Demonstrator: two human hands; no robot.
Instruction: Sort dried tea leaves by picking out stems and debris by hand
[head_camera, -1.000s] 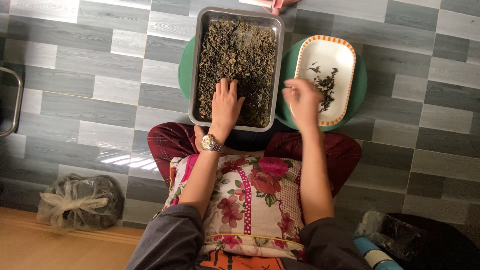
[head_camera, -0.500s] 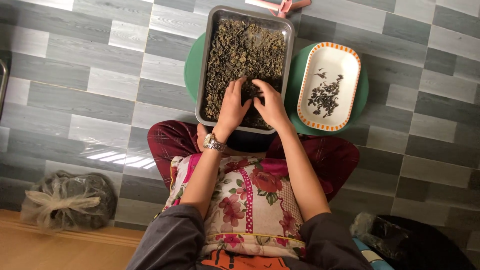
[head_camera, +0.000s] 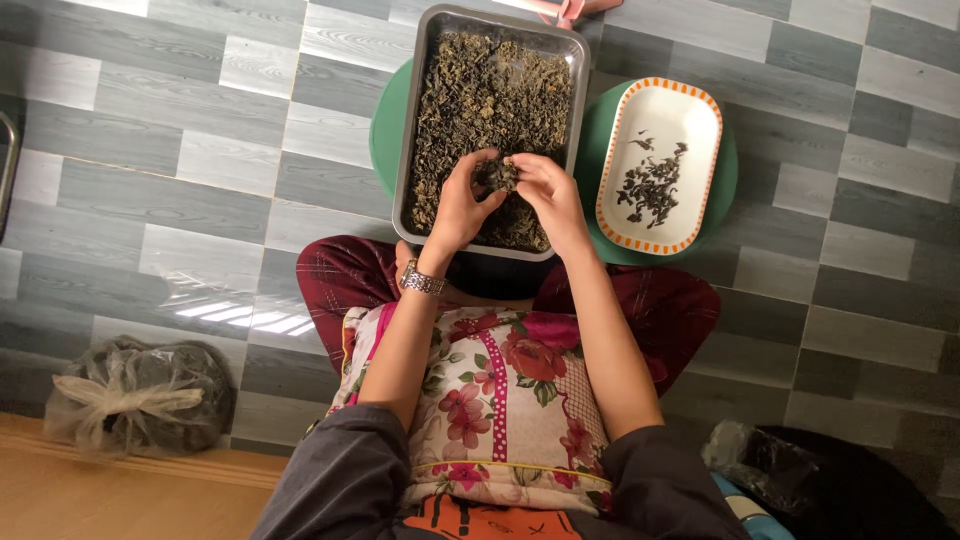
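Metal, one rectangular tray (head_camera: 430, 120) of dried, crumbly leaves (head_camera: 490, 100) sits on the grey tiled floor (head_camera: 200, 150). Beside it lies one oval white plate (head_camera: 690, 110) with an orange rim and a few dark bits. Left hand (head_camera: 462, 205) and right hand (head_camera: 545, 190) pinch one clump (head_camera: 497, 174) together over the tray's near edge.

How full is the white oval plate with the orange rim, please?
Nearly empty. The white oval plate with the orange rim holds only a small scatter of dark dried leaves near its middle; most of its white surface shows bare.
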